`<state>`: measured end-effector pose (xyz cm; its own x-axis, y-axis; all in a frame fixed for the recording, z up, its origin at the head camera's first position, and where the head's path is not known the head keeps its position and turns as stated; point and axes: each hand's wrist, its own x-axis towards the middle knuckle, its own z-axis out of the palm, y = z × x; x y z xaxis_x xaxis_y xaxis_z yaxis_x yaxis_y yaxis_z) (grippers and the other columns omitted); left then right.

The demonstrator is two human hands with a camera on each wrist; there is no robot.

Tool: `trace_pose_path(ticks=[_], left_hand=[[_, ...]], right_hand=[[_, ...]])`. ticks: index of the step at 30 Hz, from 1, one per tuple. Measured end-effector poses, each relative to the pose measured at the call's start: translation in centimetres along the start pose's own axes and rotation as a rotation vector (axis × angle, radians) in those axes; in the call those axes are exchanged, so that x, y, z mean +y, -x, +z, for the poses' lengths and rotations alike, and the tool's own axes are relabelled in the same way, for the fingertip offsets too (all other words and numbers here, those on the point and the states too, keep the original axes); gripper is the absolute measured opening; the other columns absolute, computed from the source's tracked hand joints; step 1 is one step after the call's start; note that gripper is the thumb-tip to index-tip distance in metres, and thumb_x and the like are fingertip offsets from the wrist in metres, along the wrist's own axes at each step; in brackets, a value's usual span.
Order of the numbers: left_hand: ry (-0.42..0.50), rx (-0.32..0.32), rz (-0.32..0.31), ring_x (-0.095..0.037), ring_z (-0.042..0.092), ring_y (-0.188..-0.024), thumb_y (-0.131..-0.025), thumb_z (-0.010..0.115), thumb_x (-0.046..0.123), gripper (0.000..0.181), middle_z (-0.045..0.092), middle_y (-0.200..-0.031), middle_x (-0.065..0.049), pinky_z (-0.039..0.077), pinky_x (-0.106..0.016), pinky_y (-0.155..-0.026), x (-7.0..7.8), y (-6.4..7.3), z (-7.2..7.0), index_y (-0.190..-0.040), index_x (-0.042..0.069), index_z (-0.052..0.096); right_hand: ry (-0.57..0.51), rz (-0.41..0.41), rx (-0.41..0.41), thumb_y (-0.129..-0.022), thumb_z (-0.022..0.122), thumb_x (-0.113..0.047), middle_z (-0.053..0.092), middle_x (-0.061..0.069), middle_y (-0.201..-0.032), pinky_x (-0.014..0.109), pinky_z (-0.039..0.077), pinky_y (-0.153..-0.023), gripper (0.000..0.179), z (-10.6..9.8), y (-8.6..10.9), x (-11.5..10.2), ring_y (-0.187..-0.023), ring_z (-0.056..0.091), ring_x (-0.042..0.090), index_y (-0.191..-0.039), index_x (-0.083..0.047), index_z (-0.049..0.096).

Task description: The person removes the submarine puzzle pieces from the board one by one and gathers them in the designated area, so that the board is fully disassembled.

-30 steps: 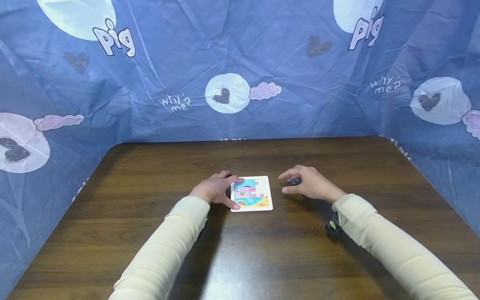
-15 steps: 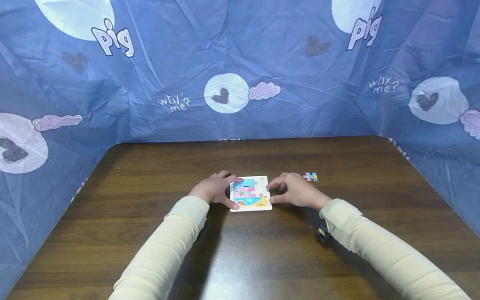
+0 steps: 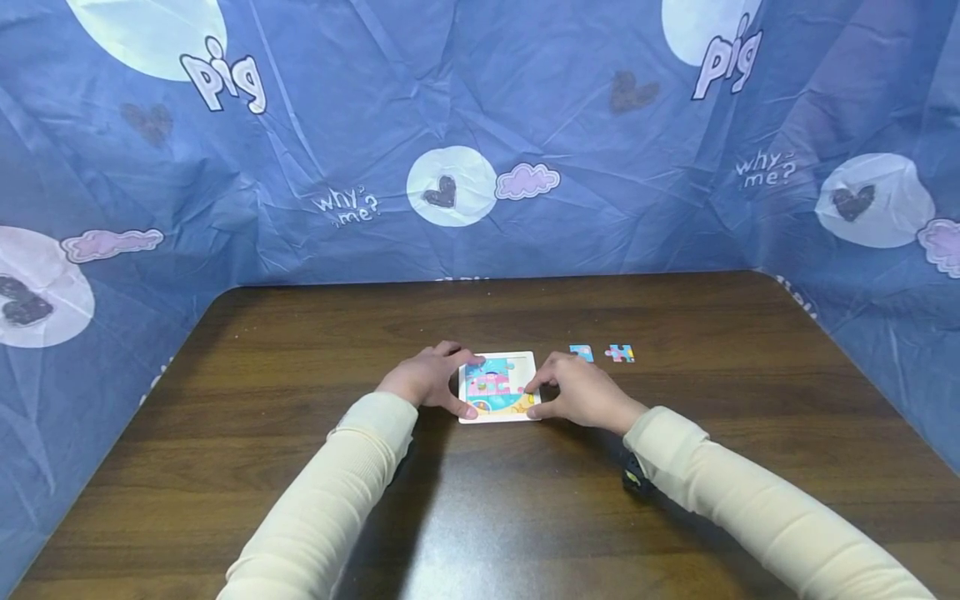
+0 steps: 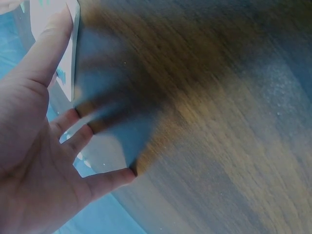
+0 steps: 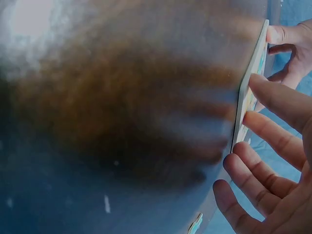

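Observation:
A square jigsaw puzzle board (image 3: 525, 363) with a white frame lies flat on the table. Fitted pieces fill its left and lower parts; bare white shows at the upper right. My left hand (image 3: 430, 379) rests on the board's left side, thumb near the front corner and a fingertip farther back, the other fingers spread. At the right edge, the thumb and forefinger of my right hand (image 3: 583, 393) touch the frame and the yellow corner piece, set apart from each other. The right wrist view shows its remaining fingers (image 5: 248, 180) loosely extended, with no loose piece visible between them.
Two loose jigsaw pieces lie behind my right hand: a blue piece (image 3: 581, 353) and a pink-and-blue piece (image 3: 620, 353). The brown wooden table (image 3: 480, 500) meets a blue printed cloth (image 3: 480, 100) at the back and sides.
My right hand has moved left and toward me, from over the loose pieces to the board's lower right corner. Both loose pieces now show. My left hand stays in place.

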<state>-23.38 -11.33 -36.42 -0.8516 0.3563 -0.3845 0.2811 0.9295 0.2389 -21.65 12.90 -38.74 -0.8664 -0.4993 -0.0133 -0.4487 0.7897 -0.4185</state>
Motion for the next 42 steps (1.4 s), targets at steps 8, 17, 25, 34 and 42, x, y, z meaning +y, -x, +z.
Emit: trace_pose_path(ticks=[8, 17, 25, 34, 42], left_hand=[[-0.005, 0.009, 0.02, -0.036, 0.031, -0.148, -0.084, 0.082, 0.046, 0.084, 0.027, -0.164, -0.012, 0.038, -0.056, -0.111, 0.08, 0.46, 0.02, -0.155, 0.025, 0.041], [-0.028, 0.0, -0.002, -0.036, 0.03, -0.148, -0.085, 0.08, 0.048, 0.085, 0.025, -0.165, -0.011, 0.038, -0.058, -0.11, 0.14, 0.47, -0.09, -0.156, 0.027, 0.039], [-0.03, -0.005, -0.012, -0.035, 0.029, -0.149, -0.085, 0.08, 0.049, 0.085, 0.025, -0.165, -0.012, 0.037, -0.059, -0.111, 0.2, 0.39, -0.12, -0.156, 0.028, 0.038], [-0.026, -0.008, -0.022, -0.035, 0.028, -0.15, -0.085, 0.08, 0.05, 0.086, 0.024, -0.166, -0.011, 0.035, -0.06, -0.111, 0.26, 0.41, -0.2, -0.157, 0.03, 0.037], [-0.026, -0.016, -0.04, -0.034, 0.027, -0.15, -0.085, 0.079, 0.051, 0.086, 0.022, -0.166, -0.01, 0.035, -0.06, -0.112, 0.24, 0.29, -0.14, -0.157, 0.031, 0.036]], right_hand=[[-0.017, -0.016, 0.014, -0.08, 0.089, -0.026, 0.067, 0.0, -0.102, 0.038, 0.05, -0.082, 0.028, 0.13, 0.18, -0.08, -0.091, 0.059, 0.017, -0.104, -0.014, 0.08], [-0.024, -0.045, 0.045, -0.077, 0.091, -0.023, 0.064, -0.001, -0.098, 0.04, 0.051, -0.086, 0.029, 0.37, 0.21, -0.12, -0.093, 0.062, 0.018, -0.098, -0.014, 0.073], [0.025, -0.087, 0.067, -0.077, 0.091, -0.024, 0.064, 0.0, -0.105, 0.041, 0.052, -0.085, 0.031, 0.38, 0.18, 0.02, -0.093, 0.061, 0.019, -0.099, -0.014, 0.072], [0.065, -0.053, 0.064, -0.077, 0.091, -0.027, 0.063, 0.0, -0.11, 0.04, 0.054, -0.083, 0.033, 0.35, 0.27, -0.51, -0.093, 0.061, 0.019, -0.102, -0.016, 0.073], [0.113, -0.076, 0.089, -0.077, 0.091, -0.029, 0.062, -0.003, -0.108, 0.037, 0.054, -0.077, 0.033, 0.4, 0.39, -0.69, -0.088, 0.059, 0.015, -0.101, -0.018, 0.072]])
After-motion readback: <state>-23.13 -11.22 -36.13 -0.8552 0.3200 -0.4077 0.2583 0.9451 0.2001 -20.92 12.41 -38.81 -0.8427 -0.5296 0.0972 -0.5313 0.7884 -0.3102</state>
